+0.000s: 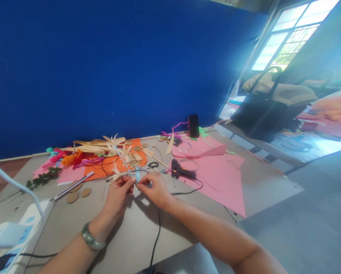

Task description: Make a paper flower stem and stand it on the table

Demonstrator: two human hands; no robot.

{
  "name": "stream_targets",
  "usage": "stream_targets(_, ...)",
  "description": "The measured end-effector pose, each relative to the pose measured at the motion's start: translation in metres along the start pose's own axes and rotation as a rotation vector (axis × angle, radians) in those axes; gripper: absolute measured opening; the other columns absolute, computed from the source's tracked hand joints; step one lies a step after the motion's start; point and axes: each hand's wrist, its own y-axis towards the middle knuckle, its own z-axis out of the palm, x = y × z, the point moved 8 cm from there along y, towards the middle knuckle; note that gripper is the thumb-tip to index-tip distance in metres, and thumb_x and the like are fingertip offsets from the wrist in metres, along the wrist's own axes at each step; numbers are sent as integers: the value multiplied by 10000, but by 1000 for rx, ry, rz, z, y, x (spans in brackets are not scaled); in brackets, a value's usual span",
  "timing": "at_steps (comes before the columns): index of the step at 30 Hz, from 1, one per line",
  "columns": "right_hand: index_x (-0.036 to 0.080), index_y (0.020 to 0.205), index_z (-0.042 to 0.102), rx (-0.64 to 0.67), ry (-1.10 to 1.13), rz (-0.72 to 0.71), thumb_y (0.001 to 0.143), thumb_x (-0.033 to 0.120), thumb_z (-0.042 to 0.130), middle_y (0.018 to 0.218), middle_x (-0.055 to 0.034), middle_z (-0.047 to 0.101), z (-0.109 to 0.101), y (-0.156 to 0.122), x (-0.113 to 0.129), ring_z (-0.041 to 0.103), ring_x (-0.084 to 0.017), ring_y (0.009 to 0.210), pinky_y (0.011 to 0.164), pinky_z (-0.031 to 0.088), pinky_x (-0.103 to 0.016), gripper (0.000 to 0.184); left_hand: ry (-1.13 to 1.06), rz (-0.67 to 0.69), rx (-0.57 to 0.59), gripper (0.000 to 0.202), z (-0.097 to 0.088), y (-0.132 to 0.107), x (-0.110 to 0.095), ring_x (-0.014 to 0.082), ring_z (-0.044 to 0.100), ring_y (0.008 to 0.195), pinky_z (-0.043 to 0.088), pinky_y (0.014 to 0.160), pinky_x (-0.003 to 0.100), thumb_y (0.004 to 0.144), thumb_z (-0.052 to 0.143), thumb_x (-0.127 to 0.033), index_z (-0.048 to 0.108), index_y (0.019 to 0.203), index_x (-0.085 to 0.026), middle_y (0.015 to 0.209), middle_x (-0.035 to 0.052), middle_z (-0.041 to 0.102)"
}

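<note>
My left hand [119,194] and my right hand [154,189] meet over the grey table [124,236], fingertips pinched together on a small pale blue piece [137,176] attached to a thin stick [123,160] that slants up and to the left. A green bangle [92,239] sits on my left wrist. Scissors [150,166] lie just beyond my fingers. A black glue gun [181,171] rests to the right of my right hand, its cord [159,228] running under my right forearm.
Pink paper sheets [216,175] cover the table's right side, and an orange sheet [110,165] holds dried straw flowers [107,144]. Colourful pipe cleaners [63,158], brown card discs [78,192], a green sprig [43,178], a white power strip [13,228] and a black phone [193,125] lie about.
</note>
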Motion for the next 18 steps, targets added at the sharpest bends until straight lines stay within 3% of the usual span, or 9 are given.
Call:
stream_targets(6,167,597,631,5,-64,-58,678,198,760,615,19,656,2,-3,4,576,-138,650,791,318,-330,155,71,29,-9,296,-1,0,-1,73,448,431,369,434,193,602,784,-359,624,702,-130,480,-51,536)
stream_targets(11,168,631,624,22,-81,-73,757,171,682,638,12,643,5,-5,3,563,-138,675,813,314,-329,139,95,34,-9,287,1,-3,-5,81,460,441,390,438,196,619,772,-374,607,676,-146,478,-50,530)
stream_targets(18,159,664,633,104,86,77,795,185,609,631,2,619,10,-2,-7,511,-129,622,691,380,-280,135,10,49,24,249,4,-4,-5,91,497,483,407,464,194,636,768,-357,641,698,-152,520,-34,558)
